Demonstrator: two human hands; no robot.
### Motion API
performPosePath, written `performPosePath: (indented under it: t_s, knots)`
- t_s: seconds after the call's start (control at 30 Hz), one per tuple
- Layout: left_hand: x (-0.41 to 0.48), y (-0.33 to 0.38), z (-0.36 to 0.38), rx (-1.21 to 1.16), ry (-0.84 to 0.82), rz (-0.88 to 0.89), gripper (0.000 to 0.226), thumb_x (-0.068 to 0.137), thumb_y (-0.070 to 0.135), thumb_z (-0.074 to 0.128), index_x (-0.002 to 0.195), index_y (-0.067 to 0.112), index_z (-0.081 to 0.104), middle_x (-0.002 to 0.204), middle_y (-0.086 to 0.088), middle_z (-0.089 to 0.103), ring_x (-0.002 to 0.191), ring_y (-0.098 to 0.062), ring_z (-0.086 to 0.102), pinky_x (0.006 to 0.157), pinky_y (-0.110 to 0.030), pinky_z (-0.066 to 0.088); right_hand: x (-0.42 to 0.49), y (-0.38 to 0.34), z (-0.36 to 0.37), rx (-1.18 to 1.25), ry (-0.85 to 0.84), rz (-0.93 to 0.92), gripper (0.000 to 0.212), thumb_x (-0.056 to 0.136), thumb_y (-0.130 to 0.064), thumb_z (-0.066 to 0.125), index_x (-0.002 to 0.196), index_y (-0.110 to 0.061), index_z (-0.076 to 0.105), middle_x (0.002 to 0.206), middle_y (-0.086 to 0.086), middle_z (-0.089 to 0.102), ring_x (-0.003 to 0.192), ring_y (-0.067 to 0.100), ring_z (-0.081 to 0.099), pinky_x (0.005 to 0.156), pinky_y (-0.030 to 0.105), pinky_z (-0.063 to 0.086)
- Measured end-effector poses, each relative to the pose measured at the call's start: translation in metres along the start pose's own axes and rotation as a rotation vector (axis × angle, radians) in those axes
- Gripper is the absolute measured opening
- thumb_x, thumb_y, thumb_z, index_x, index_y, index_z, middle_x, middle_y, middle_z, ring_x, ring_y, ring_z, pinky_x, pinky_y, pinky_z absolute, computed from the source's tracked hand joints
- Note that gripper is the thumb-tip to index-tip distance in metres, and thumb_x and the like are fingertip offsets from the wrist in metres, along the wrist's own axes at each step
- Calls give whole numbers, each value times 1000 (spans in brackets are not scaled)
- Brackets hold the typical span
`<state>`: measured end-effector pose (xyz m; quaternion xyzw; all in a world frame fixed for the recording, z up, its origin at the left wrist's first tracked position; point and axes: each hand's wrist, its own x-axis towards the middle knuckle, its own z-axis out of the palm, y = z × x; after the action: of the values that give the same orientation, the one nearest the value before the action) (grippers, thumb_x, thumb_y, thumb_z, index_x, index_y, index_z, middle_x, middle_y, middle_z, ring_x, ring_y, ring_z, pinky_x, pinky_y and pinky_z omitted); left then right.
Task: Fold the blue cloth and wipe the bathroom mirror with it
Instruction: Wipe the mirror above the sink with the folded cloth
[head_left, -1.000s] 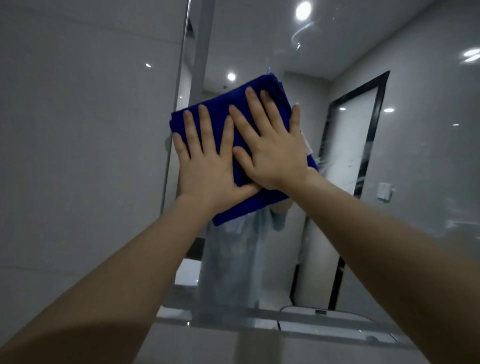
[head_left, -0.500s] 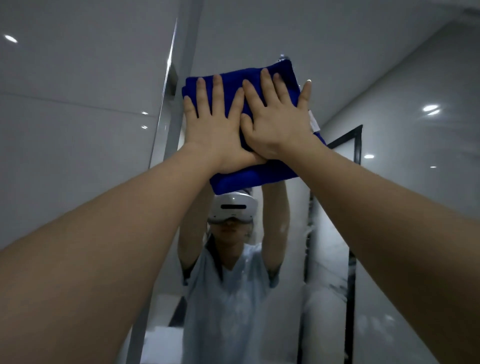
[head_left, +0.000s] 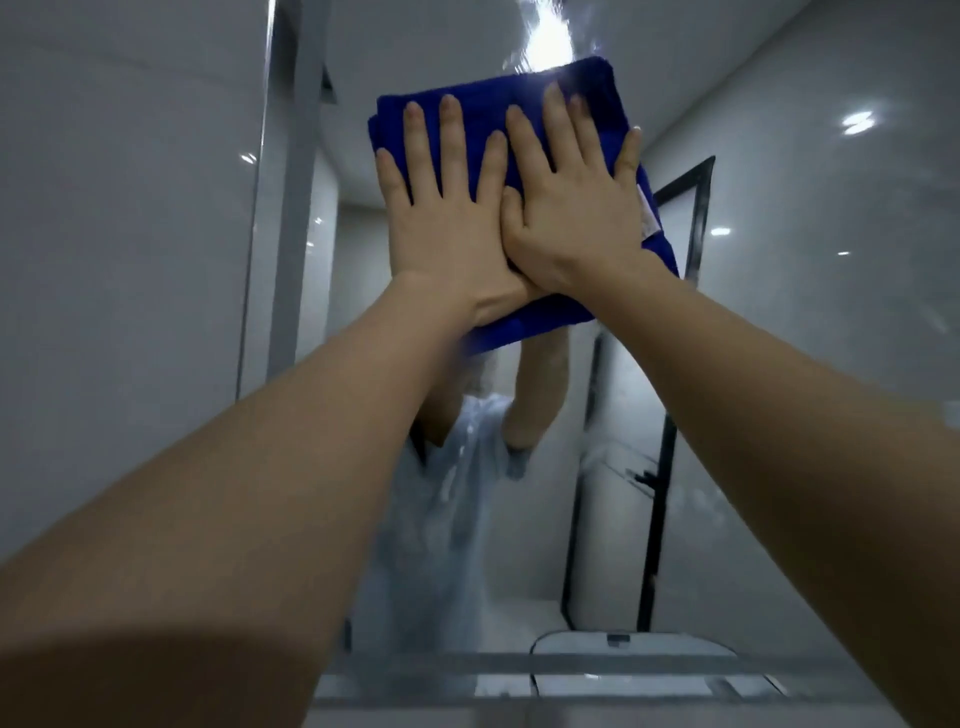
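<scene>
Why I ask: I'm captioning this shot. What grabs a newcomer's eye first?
The bright blue cloth, folded, high at the centre, pressed flat on the mirror by the left hand and right hand side by side. Below it, the mirror shows the person's reflection in a pale shirt, arms raised.

Bare mirror glass (head_left: 805, 234) lies open to the right of the folded blue cloth (head_left: 605, 114) and below it. On the left, the mirror's upright edge (head_left: 252, 234) stands near the cloth, with the tiled wall (head_left: 130, 260) beyond. Low and near, a grey ledge (head_left: 623, 667) runs across the mirror's foot, bounding any downward sweep.
</scene>
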<state>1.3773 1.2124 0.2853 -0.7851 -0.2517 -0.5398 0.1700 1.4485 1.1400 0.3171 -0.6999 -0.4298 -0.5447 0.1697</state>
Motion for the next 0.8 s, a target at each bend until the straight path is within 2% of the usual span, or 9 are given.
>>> performPosePath:
  t_s: [0.3, 0.4, 0.5, 0.63, 0.8]
  knots:
    - [-106, 28, 40, 7, -134, 125, 114, 67, 82, 41, 147, 20, -12, 153, -15, -22, 139, -37, -20, 110, -54, -12, -128, -3, 35, 120, -79, 166, 56, 96, -31, 32, 148, -20, 17, 158, 5, 2, 145, 21, 0, 112, 55, -4]
    - [-144, 33, 54, 33, -183, 150, 114, 68, 81, 40, 146, 19, -16, 151, -15, -25, 138, -38, -23, 107, -53, -17, -170, -6, 50, 120, -86, 175, 56, 93, -31, 35, 146, -15, 27, 156, 10, 13, 144, 26, 11, 110, 59, 3]
    - [-182, 37, 69, 26, -190, 170, 111, 71, 77, 43, 145, 18, -14, 150, -14, -25, 137, -37, -22, 106, -53, -17, -207, -10, 62, 79, -85, 180, 54, 88, -30, 41, 137, -9, 42, 148, 17, 33, 137, 34, 30, 103, 67, 17]
    - [-227, 41, 89, 84, -123, 169, 110, 62, 74, 54, 144, 15, 9, 153, -18, 7, 140, -39, 7, 110, -57, 10, -249, -18, 72, 22, -100, 201, 50, 84, -30, 42, 127, -8, 54, 137, 19, 48, 126, 36, 47, 93, 69, 32]
    - [-277, 44, 108, 80, -120, 219, 104, 62, 64, 62, 142, 14, 19, 151, -19, 17, 136, -41, 13, 109, -55, 1, -302, -24, 84, -36, -177, 208, 50, 82, -32, 41, 124, -11, 57, 134, 17, 52, 123, 32, 51, 89, 65, 39]
